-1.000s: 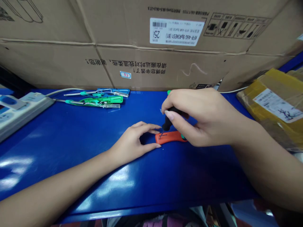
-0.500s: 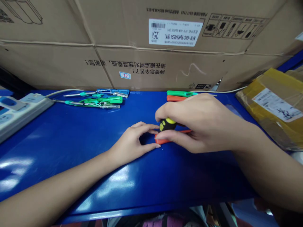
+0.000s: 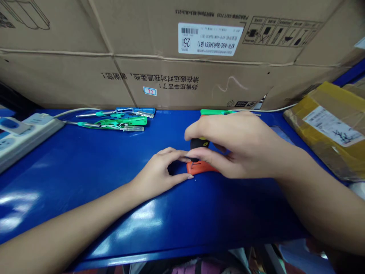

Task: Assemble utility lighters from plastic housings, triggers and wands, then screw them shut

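An orange handle-like piece [image 3: 203, 166] lies on the blue table. My left hand [image 3: 168, 167] steadies its left end, thumb on the near side and fingers at the far side. Above that end, my right hand [image 3: 234, 146] grips a short black and yellow screwdriver [image 3: 199, 143] between thumb and fingers. The screwdriver's thin shaft points down onto the orange piece. The right part of the piece is hidden under my right hand.
Blue and green tools [image 3: 134, 121] lie at the back left, beside a white power strip [image 3: 28, 131]. A green tool [image 3: 215, 112] is behind my right hand. A large cardboard box [image 3: 159, 38] stands along the back, and a yellow-taped parcel [image 3: 327, 129] at the right.
My right hand has turned and shifted slightly left with the screwdriver, whose shaft and more of the orange piece now show. My left hand has stayed in place.
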A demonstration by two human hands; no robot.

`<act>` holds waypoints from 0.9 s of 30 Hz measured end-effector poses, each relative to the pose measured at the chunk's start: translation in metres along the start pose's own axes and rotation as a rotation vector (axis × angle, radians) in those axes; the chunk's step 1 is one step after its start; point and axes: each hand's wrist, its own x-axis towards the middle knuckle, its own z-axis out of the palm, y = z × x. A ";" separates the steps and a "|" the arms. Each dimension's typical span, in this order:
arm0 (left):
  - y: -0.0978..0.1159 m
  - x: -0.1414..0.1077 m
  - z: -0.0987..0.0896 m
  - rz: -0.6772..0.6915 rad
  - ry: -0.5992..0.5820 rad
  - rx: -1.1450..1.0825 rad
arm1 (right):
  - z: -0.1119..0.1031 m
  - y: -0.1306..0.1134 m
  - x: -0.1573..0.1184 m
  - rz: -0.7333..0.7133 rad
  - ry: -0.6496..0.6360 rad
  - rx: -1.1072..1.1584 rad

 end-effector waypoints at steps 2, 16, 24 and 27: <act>0.001 0.000 0.000 -0.004 -0.001 0.006 | 0.002 0.001 0.002 0.028 -0.013 -0.045; 0.002 0.001 -0.001 -0.038 -0.021 0.012 | -0.001 -0.002 0.000 0.013 0.022 -0.063; -0.001 0.000 0.000 -0.031 -0.011 0.015 | 0.006 -0.003 0.003 0.035 0.059 0.042; 0.003 0.001 -0.001 -0.051 -0.012 0.021 | -0.001 -0.003 0.001 -0.032 -0.014 0.150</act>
